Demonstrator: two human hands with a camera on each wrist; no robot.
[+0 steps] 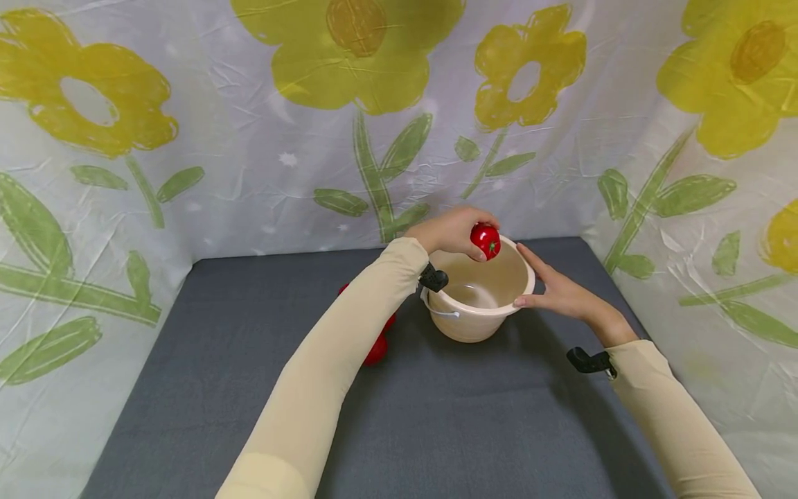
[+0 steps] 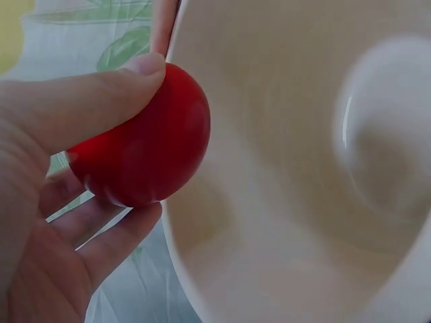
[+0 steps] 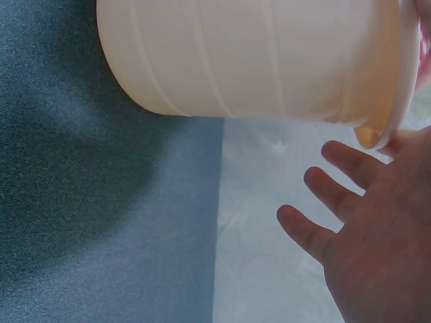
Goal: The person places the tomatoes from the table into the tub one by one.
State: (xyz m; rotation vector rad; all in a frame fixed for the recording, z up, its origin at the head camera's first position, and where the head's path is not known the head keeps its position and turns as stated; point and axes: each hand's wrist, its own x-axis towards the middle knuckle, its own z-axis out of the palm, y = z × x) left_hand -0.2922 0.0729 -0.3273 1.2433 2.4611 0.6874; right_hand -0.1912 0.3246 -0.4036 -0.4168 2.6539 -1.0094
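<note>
My left hand [image 1: 454,232] holds a glossy red tomato [image 1: 486,241] with a small green stem top between thumb and fingers. In the left wrist view, the tomato [image 2: 151,141] is right at the rim of a cream bucket [image 2: 296,134], whose bare bottom shows. The bucket [image 1: 467,326] stands upright on the dark grey cloth. At its right side is my right hand [image 1: 564,294], thumb and forefinger spread along the rim. The right wrist view shows the other fingers [image 3: 306,232] of that hand straight, apart from the bucket wall [image 3: 236,60].
More red round things [image 1: 376,351] lie left of the bucket, partly hidden under the left forearm. A thin bucket handle [image 1: 444,314] hangs at the front left. Behind the grey table [image 1: 262,333] hangs a white curtain [image 1: 249,173] with yellow flowers.
</note>
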